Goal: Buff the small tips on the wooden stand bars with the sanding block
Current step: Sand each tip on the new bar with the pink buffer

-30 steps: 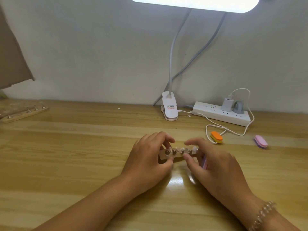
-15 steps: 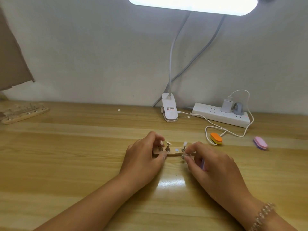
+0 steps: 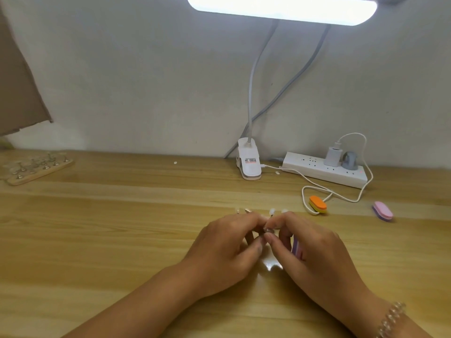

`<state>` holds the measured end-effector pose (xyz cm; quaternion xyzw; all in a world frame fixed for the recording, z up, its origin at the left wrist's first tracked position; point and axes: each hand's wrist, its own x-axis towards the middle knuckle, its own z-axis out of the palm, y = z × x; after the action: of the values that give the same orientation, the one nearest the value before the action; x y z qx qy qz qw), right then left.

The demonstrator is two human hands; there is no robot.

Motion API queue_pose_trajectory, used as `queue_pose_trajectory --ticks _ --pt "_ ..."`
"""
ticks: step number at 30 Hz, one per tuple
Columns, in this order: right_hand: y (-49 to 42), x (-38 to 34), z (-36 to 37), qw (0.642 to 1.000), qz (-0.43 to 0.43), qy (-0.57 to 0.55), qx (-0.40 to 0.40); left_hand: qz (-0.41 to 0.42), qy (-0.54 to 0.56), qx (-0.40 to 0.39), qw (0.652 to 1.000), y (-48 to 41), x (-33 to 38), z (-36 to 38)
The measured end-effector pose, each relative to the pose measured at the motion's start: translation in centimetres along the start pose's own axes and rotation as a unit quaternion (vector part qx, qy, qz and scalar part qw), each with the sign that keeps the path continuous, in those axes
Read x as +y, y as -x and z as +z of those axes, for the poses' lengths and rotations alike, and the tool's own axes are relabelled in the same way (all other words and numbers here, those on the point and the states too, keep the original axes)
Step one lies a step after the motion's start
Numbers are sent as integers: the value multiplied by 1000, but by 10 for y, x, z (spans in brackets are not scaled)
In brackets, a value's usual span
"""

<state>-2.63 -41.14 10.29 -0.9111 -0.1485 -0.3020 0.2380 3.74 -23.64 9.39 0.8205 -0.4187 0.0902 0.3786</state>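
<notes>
Head view: nearest the camera, two bare forearms reached in over the wooden counter (image 3: 97, 240), with a beaded bracelet (image 3: 390, 318) on the right wrist. The left hand (image 3: 227, 252) and the right hand (image 3: 314, 257) met at the middle of the counter, fingertips nearly touching. The left fingers (image 3: 241, 220) were curled round the wooden stand bar (image 3: 251, 236), which was almost wholly hidden between the two hands. The right thumb and forefinger pinched together at the bar, though what they nipped was too small to tell. The other right fingers were curled over a lilac sanding block (image 3: 295, 247), only an edge of it showing under the palm. Just past the knuckles, small pale tips (image 3: 272, 211) and a metal peg (image 3: 247, 211) stuck out above the hands. Further back on the right lay an orange block (image 3: 317, 204) and, well apart from it, a pink block (image 3: 382, 210). Against the wall sat a white power strip (image 3: 317, 170) and a lamp clip (image 3: 249, 162). Far left rested another wooden stand (image 3: 36, 168), and the lit lamp head (image 3: 280, 8) hung overhead.
</notes>
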Motion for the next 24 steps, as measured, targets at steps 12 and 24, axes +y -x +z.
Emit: queue_pose_trajectory --ticks 12,24 --pt "-1 3 1 1000 27 3 -6 -98 158 -7 983 -5 -10 0" --pt "-2 -1 -2 994 91 -56 -22 -127 230 -6 965 -4 -13 1"
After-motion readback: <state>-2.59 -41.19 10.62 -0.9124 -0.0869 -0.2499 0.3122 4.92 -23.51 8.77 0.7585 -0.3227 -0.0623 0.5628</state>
